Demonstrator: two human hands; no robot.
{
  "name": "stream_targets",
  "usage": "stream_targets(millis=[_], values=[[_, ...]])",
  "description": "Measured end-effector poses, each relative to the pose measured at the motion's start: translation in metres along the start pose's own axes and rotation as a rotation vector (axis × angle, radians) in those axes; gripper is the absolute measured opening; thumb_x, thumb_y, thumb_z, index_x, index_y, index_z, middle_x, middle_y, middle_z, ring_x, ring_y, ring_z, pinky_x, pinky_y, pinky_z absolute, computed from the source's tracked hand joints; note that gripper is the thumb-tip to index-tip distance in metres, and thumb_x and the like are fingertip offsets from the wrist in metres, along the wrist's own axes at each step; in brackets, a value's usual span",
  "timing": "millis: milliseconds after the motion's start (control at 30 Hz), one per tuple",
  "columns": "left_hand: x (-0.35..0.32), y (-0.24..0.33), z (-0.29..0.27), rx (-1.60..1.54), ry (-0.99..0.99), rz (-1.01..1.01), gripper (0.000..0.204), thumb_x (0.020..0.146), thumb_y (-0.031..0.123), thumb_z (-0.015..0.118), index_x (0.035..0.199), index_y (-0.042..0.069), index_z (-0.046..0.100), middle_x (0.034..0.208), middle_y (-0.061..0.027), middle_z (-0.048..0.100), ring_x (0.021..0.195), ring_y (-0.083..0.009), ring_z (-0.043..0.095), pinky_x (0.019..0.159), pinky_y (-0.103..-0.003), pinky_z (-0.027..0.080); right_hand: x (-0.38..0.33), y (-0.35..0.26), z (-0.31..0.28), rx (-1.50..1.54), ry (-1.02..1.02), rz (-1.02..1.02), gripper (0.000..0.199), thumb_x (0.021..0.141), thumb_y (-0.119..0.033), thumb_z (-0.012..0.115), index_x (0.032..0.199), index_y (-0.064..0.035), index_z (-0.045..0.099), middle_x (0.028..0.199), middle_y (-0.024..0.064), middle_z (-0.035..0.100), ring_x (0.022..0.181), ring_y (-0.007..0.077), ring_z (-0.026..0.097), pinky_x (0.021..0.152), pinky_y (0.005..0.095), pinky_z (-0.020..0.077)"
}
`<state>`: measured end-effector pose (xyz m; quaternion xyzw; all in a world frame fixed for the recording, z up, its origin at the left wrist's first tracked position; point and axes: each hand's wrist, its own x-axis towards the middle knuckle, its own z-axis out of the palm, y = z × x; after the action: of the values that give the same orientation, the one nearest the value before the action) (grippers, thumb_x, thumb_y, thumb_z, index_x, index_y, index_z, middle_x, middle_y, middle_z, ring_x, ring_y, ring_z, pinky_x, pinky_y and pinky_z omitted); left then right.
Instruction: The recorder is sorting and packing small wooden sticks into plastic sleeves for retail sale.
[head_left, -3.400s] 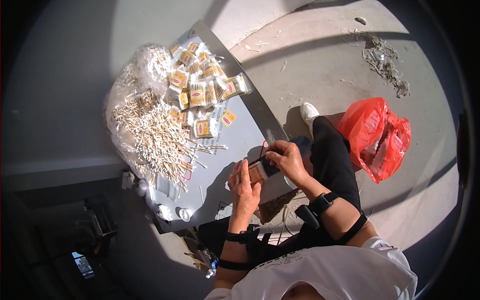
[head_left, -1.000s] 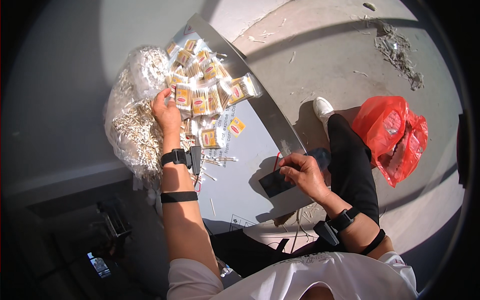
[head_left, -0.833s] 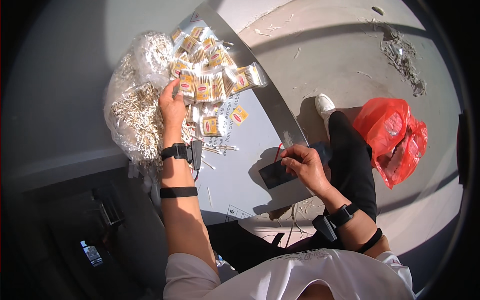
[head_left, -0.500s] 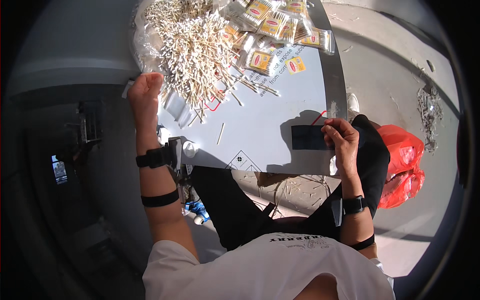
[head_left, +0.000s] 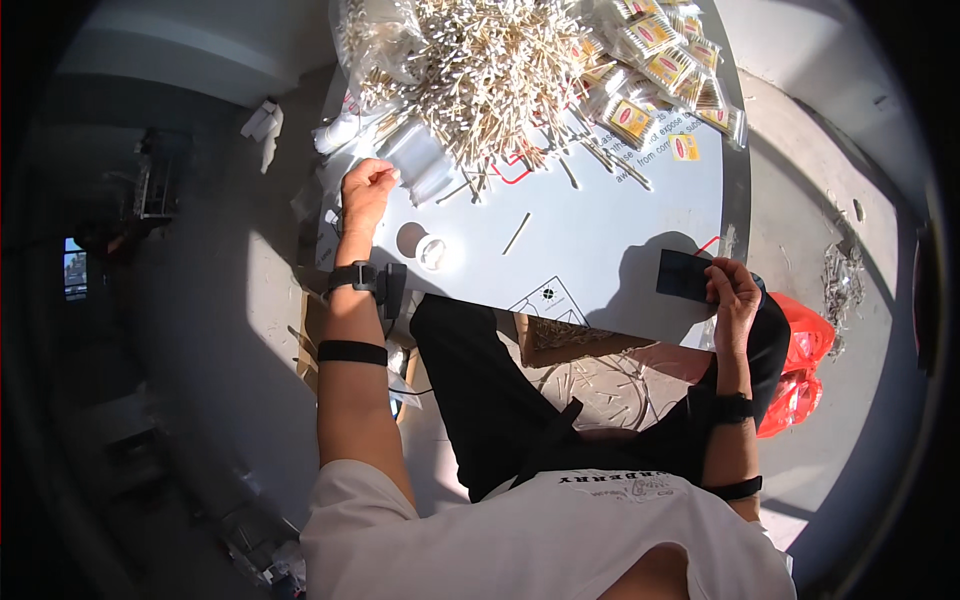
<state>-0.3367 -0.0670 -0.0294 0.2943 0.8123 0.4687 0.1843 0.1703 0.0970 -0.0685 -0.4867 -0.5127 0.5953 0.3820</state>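
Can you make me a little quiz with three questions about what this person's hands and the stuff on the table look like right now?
1. Where is the big pile of little sticks?
A. at the far end of the board
B. on the person's lap
C. inside the red bag

2. What colour is the flat card in the right hand?
A. yellow
B. dark
C. white

3. How is the left hand?
A. spread flat
B. curled shut on the board
C. raised high in the air

Answers: 1 A, the sticks lie heaped at the top of the grey board. 2 B, the card looks nearly black. 3 B, the fingers are curled in near the clear wrappers.
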Motion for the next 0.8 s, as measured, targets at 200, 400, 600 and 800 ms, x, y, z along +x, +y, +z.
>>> stream_targets(millis=[200, 400, 600, 800], values=[[0.041, -0.065, 0.01, 0.354, 0.023, 0.028, 0.016, 0.071, 0.013, 0.08, 0.079, 0.004, 0.069, 0.071, -0.0081, 0.065, 0.065, -0.0197, 0.062, 0.066, -0.033, 0.05, -0.009, -0.006, 0.025, -0.068, -0.078, 0.044, 0.009, 0.088, -0.001, 0.062, 0.095, 0.002, 0.067, 0.075, 0.0029, 0.065, 0.059, 0.0055, 0.052, 0.054, 0.0193, 0.0411], [0.014, -0.026, 0.007, -0.154, -0.015, 0.108, 0.008, 0.078, -0.002, 0.071, 0.073, 0.001, 0.065, 0.067, 0.0038, 0.06, 0.063, -0.0043, 0.051, 0.061, -0.022, 0.042, -0.031, -0.029, 0.067, -0.054, -0.201, 0.111, 0.009, 0.088, -0.004, 0.064, 0.094, 0.0013, 0.068, 0.076, 0.0035, 0.067, 0.063, 0.007, 0.056, 0.057, 0.0217, 0.0438], [-0.089, 0.069, 0.027, -0.124, -0.179, 0.343, 0.01, 0.078, -0.005, 0.067, 0.077, 0.0, 0.059, 0.07, -0.0026, 0.056, 0.061, -0.0147, 0.053, 0.06, -0.027, 0.044, -0.044, -0.064, 0.148, 0.119, -0.572, 0.198, 0.085, 0.086, -0.067, 0.055, 0.132, 0.0037, 0.052, 0.131, 0.0196, 0.055, 0.127, 0.0273, 0.047, 0.105, 0.0421, 0.0367], [-0.161, 0.086, 0.105, 0.194, -0.098, 0.663, 0.018, 0.069, -0.013, 0.058, 0.08, 0.0, 0.054, 0.077, -0.0142, 0.056, 0.082, -0.0373, 0.057, 0.07, -0.044, 0.047, -0.035, -0.037, 0.205, 0.411, -0.585, 0.481, 0.038, 0.094, -0.031, 0.064, 0.115, 0.0013, 0.062, 0.102, 0.0128, 0.067, 0.081, 0.0218, 0.067, 0.069, 0.0311, 0.0549]])
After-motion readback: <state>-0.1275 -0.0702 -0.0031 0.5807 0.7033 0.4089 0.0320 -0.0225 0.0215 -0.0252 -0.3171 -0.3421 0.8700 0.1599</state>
